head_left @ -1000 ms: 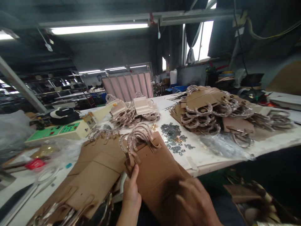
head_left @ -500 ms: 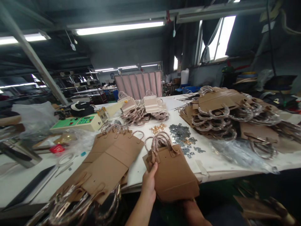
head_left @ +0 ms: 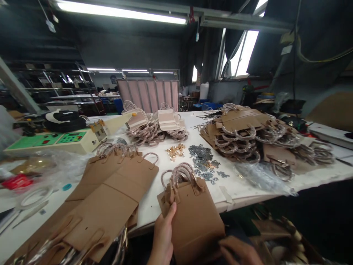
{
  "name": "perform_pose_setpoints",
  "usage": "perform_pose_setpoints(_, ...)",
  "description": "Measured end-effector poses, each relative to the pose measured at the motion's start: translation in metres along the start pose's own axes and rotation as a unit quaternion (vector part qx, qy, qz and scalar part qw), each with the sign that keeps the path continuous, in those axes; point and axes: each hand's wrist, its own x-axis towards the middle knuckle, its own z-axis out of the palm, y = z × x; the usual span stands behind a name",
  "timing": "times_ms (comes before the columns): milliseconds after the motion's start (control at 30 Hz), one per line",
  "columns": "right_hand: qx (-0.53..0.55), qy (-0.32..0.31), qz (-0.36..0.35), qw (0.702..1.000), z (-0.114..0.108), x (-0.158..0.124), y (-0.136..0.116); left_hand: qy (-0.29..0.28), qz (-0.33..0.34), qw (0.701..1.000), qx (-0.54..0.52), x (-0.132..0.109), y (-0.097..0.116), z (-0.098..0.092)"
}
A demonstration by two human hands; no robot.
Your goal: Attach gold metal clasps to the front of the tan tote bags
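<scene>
My left hand (head_left: 162,235) grips the left edge of a stack of tan folded bag pieces (head_left: 194,217) with clear plastic handles (head_left: 180,173); its thumb lies on top. The stack leans over the near edge of the white table (head_left: 239,186). At the stack's lower right corner my right hand (head_left: 239,252) has its fingers curled on the bottom edge. To the left, several flat tan bag pieces (head_left: 110,195) lie overlapped on the table.
A big heap of tan pieces with clear handles (head_left: 248,134) sits at the right, a smaller pale heap (head_left: 157,127) at the back. Gold fittings (head_left: 175,151) and grey metal parts (head_left: 204,160) lie mid-table. A green-topped device (head_left: 52,141) stands at left, crumpled plastic (head_left: 261,175) near the right.
The stack and both hands have come lower and nearer in view. My right hand, hidden under the stack half a second ago, now shows at its bottom corner.
</scene>
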Motion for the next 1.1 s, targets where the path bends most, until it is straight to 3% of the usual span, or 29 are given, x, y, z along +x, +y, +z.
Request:
perform_pose_setpoints(67, 0.014, 0.112, 0.035, 0.993, -0.027, 0.015, -0.004, -0.008, -0.006, 1.0, -0.026, -0.005, 0.006, 0.004)
perform_pose_setpoints(133, 0.054, 0.167, 0.075, 0.982, -0.038, 0.039, -0.018, -0.009, -0.007, 0.999, -0.036, -0.005, 0.014, 0.005)
perform_pose_setpoints(267, 0.162, 0.068, 0.137, 0.975, -0.015, 0.089, -0.053, 0.014, 0.024, 1.0, -0.01, 0.011, 0.023, -0.008)
perform_pose_setpoints(400, 0.179, 0.012, 0.161, 0.97, 0.007, 0.113, -0.056, 0.065, 0.08, 0.993, 0.057, 0.03, 0.024, -0.018)
perform_pose_setpoints(533, 0.186, -0.013, 0.14, 0.973, -0.011, 0.121, -0.046, 0.083, 0.122, 0.983, 0.109, 0.037, 0.034, 0.002)
perform_pose_setpoints(633, 0.158, -0.018, 0.152, 0.976, -0.029, 0.131, -0.048, 0.067, 0.148, 0.971, 0.174, 0.048, 0.041, 0.015)
perform_pose_setpoints(733, 0.064, -0.055, 0.162, 0.983, -0.046, 0.143, -0.051, 0.111, 0.194, 0.93, 0.293, 0.064, 0.038, 0.01)
perform_pose_setpoints(800, -0.003, -0.075, 0.153, 0.985, -0.061, 0.152, -0.043, 0.163, 0.238, 0.89, 0.352, 0.072, 0.031, 0.005)
perform_pose_setpoints(867, -0.028, -0.056, 0.143, 0.988, -0.078, 0.163, -0.025, 0.19, 0.272, 0.866, 0.373, 0.077, 0.023, 0.005)
perform_pose_setpoints(1000, -0.033, 0.043, 0.145, 0.988, -0.109, 0.198, 0.031, 0.198, 0.29, 0.852, 0.388, 0.077, 0.013, 0.017)
perform_pose_setpoints(1100, -0.063, 0.064, 0.168, 0.982, -0.116, 0.232, 0.066, 0.197, 0.317, 0.83, 0.414, 0.077, 0.009, 0.02)
